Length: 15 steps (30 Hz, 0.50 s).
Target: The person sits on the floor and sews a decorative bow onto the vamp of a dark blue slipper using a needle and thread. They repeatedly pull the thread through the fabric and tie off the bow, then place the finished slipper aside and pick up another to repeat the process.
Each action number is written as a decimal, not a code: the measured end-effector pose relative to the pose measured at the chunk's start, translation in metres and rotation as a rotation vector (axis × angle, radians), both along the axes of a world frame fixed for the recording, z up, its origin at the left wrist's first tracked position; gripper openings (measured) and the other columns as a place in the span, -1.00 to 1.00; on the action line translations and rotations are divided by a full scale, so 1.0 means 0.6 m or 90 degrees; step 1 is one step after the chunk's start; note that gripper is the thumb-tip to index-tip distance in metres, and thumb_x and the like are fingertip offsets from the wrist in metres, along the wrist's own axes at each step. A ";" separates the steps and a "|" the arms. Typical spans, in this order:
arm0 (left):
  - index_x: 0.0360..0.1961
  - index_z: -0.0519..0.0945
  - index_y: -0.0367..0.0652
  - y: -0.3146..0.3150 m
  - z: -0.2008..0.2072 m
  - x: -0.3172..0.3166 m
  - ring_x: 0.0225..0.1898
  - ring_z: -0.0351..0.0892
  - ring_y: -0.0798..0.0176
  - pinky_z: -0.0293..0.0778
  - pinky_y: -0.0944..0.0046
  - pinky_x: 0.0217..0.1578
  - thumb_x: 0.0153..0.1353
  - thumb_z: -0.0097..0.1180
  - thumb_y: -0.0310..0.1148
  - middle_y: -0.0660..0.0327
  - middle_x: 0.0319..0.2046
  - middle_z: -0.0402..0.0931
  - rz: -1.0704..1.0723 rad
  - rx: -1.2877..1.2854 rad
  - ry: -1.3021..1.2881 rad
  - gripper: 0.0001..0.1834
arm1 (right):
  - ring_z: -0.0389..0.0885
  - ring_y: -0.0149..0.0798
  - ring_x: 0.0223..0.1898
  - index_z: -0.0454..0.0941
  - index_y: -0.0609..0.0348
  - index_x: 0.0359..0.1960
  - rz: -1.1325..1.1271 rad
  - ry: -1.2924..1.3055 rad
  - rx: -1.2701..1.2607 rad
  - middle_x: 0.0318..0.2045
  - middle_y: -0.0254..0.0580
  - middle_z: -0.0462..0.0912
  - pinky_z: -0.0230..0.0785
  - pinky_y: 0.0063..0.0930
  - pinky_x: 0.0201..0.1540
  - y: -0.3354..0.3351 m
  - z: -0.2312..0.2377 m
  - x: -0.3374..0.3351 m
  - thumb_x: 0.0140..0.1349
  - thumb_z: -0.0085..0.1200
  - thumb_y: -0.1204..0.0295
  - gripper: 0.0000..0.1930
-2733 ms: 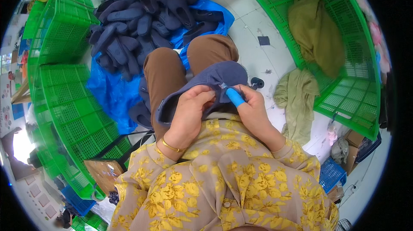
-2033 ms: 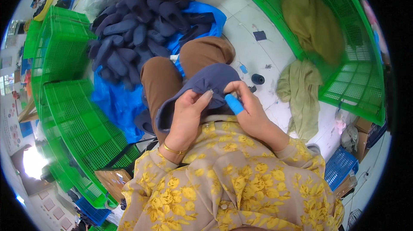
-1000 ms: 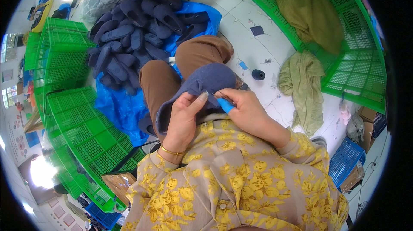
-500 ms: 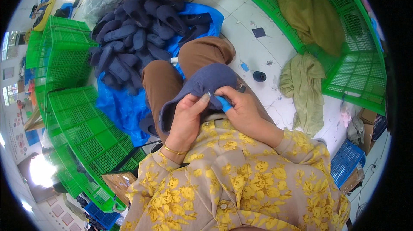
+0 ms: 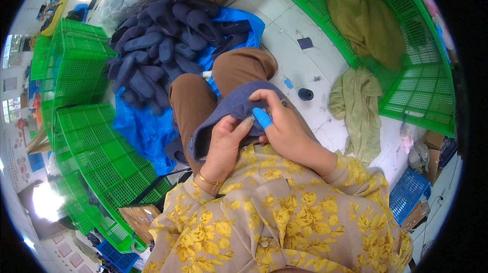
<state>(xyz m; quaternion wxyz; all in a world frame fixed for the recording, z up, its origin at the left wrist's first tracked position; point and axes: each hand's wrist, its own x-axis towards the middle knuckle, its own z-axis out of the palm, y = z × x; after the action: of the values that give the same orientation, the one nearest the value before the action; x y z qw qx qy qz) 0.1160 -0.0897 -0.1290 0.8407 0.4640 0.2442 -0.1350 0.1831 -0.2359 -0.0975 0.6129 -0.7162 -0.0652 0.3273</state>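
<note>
A navy slipper (image 5: 205, 132) lies tilted across my lap, its opening toward the left. My left hand (image 5: 223, 143) pinches its edge between thumb and fingers, a gold bangle at the wrist. Close beside it, my right hand (image 5: 284, 125) grips the slipper, with the index finger bent over its top. A blue covering (image 5: 262, 118) wraps the right thumb, whose tip comes near the left thumb. Anything tiny between the fingertips is too small to make out.
A heap of navy slippers (image 5: 147, 39) lies on blue plastic sheeting (image 5: 140, 131) ahead. Green crates (image 5: 96, 146) line the left; another green crate (image 5: 427, 100) with olive cloth (image 5: 363, 19) stands right. A dark thread spool (image 5: 305, 94) and pale green cloth (image 5: 358, 110) rest on the floor.
My right index finger has lifted and curled over the slipper's top, and the blue-covered thumb has turned further into sight. The left hand keeps its pinch, shifted slightly right.
</note>
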 end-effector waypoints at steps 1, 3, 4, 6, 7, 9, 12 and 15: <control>-0.03 0.53 -0.30 -0.002 0.001 -0.002 -0.14 0.54 0.45 0.46 0.41 -0.06 0.35 0.06 -0.44 0.24 -0.13 0.60 -0.008 0.025 -0.008 -0.78 | 0.61 -0.06 -0.51 0.31 0.20 -0.03 0.040 -0.044 -0.032 -0.44 0.00 0.54 0.41 -0.25 -0.43 -0.001 -0.003 0.006 0.26 -0.13 0.60 -0.76; -0.05 0.53 -0.30 -0.007 0.006 -0.007 -0.17 0.54 0.47 0.47 0.42 -0.09 0.34 0.07 -0.43 0.25 -0.14 0.59 -0.022 0.075 -0.025 -0.79 | 0.59 0.03 -0.51 0.34 0.19 -0.04 0.101 -0.147 -0.086 -0.44 0.02 0.54 0.42 -0.20 -0.40 -0.006 -0.016 0.012 0.25 -0.10 0.59 -0.76; -0.06 0.53 -0.30 -0.005 0.013 -0.008 -0.17 0.53 0.48 0.46 0.43 -0.10 0.33 0.08 -0.43 0.25 -0.15 0.59 -0.036 0.118 -0.015 -0.79 | 0.58 0.07 -0.51 0.35 0.18 -0.04 0.119 -0.207 -0.110 -0.43 0.03 0.54 0.42 -0.18 -0.39 -0.008 -0.020 0.013 0.24 -0.09 0.59 -0.76; -0.08 0.53 -0.30 -0.003 0.030 -0.010 -0.18 0.51 0.50 0.45 0.44 -0.11 0.33 0.10 -0.43 0.26 -0.17 0.59 -0.062 0.203 0.007 -0.80 | 0.55 0.16 -0.50 0.37 0.14 -0.08 0.120 -0.356 -0.140 -0.42 0.05 0.55 0.42 -0.15 -0.36 -0.010 -0.026 0.010 0.22 -0.06 0.58 -0.77; -0.10 0.53 -0.30 -0.003 0.025 -0.014 -0.20 0.50 0.50 0.44 0.45 -0.12 0.33 0.09 -0.43 0.27 -0.19 0.59 -0.049 0.239 -0.008 -0.81 | 0.56 0.09 -0.52 0.39 0.10 -0.09 0.060 -0.452 -0.074 -0.43 0.01 0.57 0.42 -0.19 -0.39 -0.005 -0.030 0.011 0.25 -0.05 0.55 -0.80; -0.08 0.53 -0.32 0.006 0.011 -0.018 -0.19 0.50 0.49 0.44 0.43 -0.11 0.33 0.09 -0.43 0.28 -0.18 0.59 -0.056 0.261 -0.021 -0.80 | 0.57 -0.06 -0.55 0.41 0.02 -0.12 -0.061 -0.484 0.070 -0.44 -0.07 0.58 0.40 -0.30 -0.45 0.007 -0.030 0.024 0.29 -0.03 0.49 -0.84; -0.05 0.54 -0.34 0.019 -0.006 -0.028 -0.17 0.51 0.47 0.44 0.42 -0.06 0.33 0.08 -0.43 0.29 -0.14 0.59 -0.077 0.244 0.000 -0.76 | 0.52 -0.37 -0.59 0.43 -0.08 -0.14 -0.248 0.009 0.296 -0.44 -0.24 0.58 0.31 -0.52 -0.56 -0.005 0.021 0.059 0.36 -0.04 0.41 -0.91; -0.04 0.54 -0.36 0.020 0.008 -0.020 -0.15 0.52 0.47 0.43 0.43 -0.04 0.32 0.07 -0.45 0.29 -0.14 0.59 -0.047 0.174 -0.013 -0.75 | 0.23 -0.60 -0.65 0.41 0.00 -0.06 -0.203 0.250 0.599 -0.52 -0.41 0.43 0.05 -0.70 -0.63 -0.074 0.026 0.116 0.42 -0.10 0.31 -0.85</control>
<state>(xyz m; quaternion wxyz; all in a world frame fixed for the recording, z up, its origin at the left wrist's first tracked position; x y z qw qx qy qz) 0.1043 -0.0778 -0.1242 0.7666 0.5842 0.2345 -0.1265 0.2525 -0.2805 -0.0817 0.9108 -0.2901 0.0204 0.2931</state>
